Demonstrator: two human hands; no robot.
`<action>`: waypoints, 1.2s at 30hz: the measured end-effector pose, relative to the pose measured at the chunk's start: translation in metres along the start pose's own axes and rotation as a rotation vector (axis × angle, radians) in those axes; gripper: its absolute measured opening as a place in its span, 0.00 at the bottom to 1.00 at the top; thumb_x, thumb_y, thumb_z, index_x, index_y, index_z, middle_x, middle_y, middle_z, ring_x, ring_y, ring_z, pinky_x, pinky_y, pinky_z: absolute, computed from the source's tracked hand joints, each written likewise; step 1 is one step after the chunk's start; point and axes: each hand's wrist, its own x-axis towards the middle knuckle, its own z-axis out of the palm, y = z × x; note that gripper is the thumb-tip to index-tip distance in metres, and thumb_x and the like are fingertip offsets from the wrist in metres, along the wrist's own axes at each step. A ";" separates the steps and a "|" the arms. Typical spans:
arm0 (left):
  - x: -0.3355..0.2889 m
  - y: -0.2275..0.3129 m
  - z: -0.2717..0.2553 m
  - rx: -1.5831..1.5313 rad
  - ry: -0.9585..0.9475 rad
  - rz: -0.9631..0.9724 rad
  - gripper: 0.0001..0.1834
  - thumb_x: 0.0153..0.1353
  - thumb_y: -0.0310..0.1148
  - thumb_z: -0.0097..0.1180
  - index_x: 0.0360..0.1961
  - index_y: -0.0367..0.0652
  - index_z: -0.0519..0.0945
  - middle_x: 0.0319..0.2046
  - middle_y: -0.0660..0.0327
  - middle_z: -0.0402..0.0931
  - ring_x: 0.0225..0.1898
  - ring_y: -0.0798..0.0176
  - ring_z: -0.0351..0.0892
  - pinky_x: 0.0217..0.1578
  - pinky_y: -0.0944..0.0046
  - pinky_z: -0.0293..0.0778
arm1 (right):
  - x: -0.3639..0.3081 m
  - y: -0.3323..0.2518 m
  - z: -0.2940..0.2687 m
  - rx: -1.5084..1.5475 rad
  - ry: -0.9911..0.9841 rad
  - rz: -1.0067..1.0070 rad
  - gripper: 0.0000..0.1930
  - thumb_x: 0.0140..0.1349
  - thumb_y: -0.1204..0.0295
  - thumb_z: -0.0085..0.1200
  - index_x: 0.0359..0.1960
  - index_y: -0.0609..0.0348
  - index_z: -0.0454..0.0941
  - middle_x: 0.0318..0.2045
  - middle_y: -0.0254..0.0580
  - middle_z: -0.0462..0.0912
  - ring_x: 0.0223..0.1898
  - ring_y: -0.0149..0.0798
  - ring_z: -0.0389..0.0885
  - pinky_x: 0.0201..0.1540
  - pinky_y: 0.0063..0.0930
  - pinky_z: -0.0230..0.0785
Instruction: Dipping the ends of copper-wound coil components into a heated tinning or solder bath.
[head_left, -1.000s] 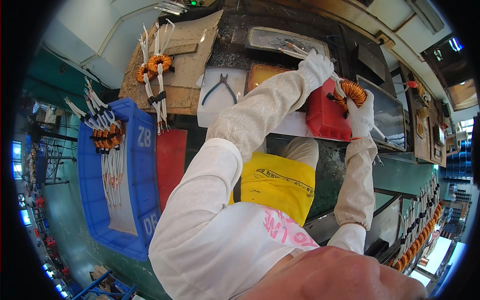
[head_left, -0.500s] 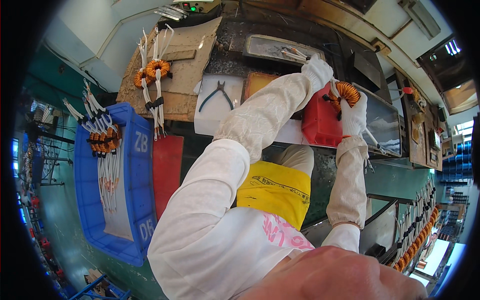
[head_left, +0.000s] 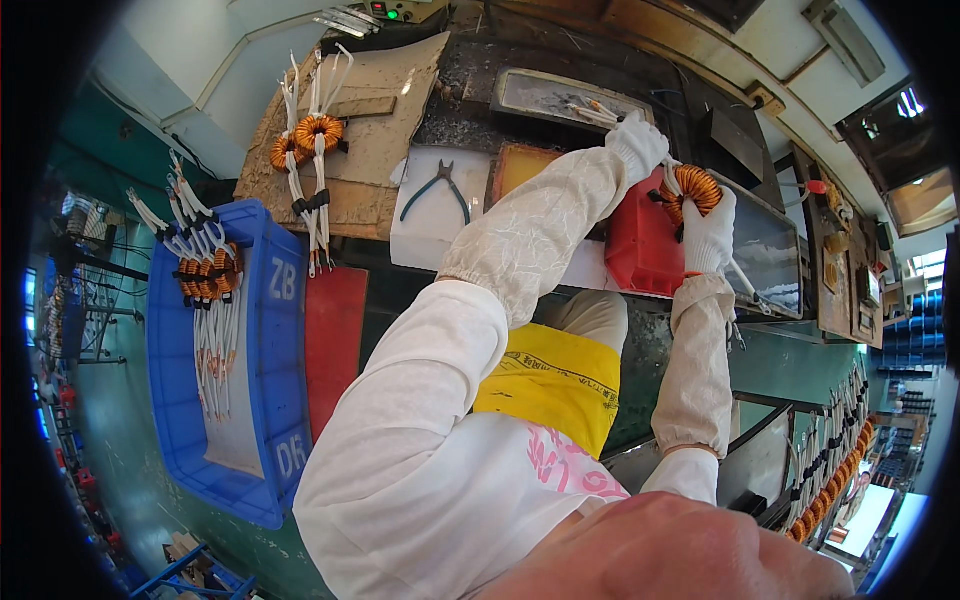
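A copper-wound ring coil [head_left: 692,192] with white sleeved leads is held between my two gloved hands. My right hand [head_left: 710,236] is closed round the coil's near side. My left hand [head_left: 638,146] is closed on the leads on the coil's far side, and the fingertips are partly hidden. Beyond that hand, the bare lead ends [head_left: 592,110] lie over the grey surface of a long, shallow metal trough [head_left: 530,92]; I cannot tell whether they touch it. Another lead [head_left: 745,278] hangs below my right hand. A red plastic box [head_left: 640,245] stands beneath the hands.
Green-handled pliers [head_left: 440,188] lie on a white sheet left of my arm. Two coils [head_left: 318,133] rest on cardboard [head_left: 385,160] at the far left. A blue crate [head_left: 275,370] on the left holds several coils. More coils [head_left: 830,490] line a rack at right.
Both hands keep their hold on the coil and its leads, almost in the same place. The whole view has shifted very slightly.
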 end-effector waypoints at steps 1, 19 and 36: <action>0.000 0.001 0.000 -0.001 0.000 0.001 0.08 0.59 0.34 0.55 0.39 0.51 0.81 0.36 0.65 0.83 0.42 0.63 0.83 0.52 0.60 0.68 | 0.001 0.005 0.003 -0.012 0.021 -0.009 0.27 0.57 0.61 0.64 0.56 0.54 0.71 0.49 0.49 0.82 0.49 0.55 0.82 0.51 0.45 0.73; -0.004 -0.005 0.006 -0.040 0.072 0.035 0.08 0.61 0.35 0.53 0.40 0.49 0.80 0.36 0.62 0.83 0.42 0.61 0.83 0.52 0.61 0.70 | 0.000 0.006 0.005 -0.025 0.055 -0.031 0.27 0.55 0.59 0.65 0.56 0.50 0.72 0.48 0.47 0.83 0.47 0.55 0.83 0.48 0.47 0.75; -0.006 -0.006 0.014 -0.082 0.116 0.041 0.09 0.62 0.36 0.51 0.41 0.49 0.79 0.37 0.61 0.83 0.44 0.59 0.83 0.53 0.60 0.70 | 0.004 0.011 0.007 -0.036 0.028 -0.024 0.28 0.55 0.58 0.65 0.57 0.50 0.71 0.50 0.47 0.82 0.48 0.55 0.83 0.48 0.48 0.75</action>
